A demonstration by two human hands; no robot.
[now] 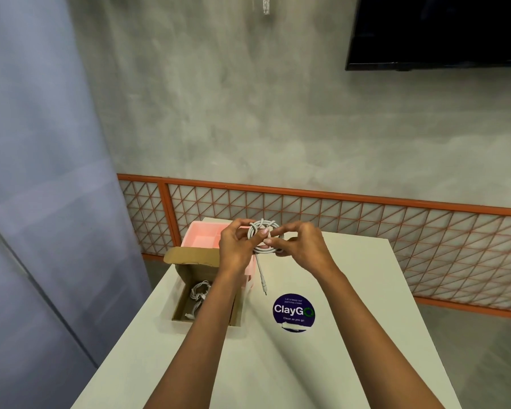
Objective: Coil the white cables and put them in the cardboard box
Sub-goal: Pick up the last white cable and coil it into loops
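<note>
hands: left hand (237,247) & right hand (304,246) pinch coiled white cable (263,235); plug end hangs at 6 o'clock
box: cardboard box (180,314) at 7 o'clock; cables inside

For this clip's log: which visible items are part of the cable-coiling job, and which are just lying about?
Job: white cable coil, pinched by left hand and right hand; cardboard box; stored cable already inside it.

Lying about: pink tray; ClayGo sticker; table; wall screen.

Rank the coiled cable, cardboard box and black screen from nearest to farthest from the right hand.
1. The coiled cable: pinched by the right hand.
2. The cardboard box: on the table, left.
3. The black screen: on the wall, upper right.
</note>
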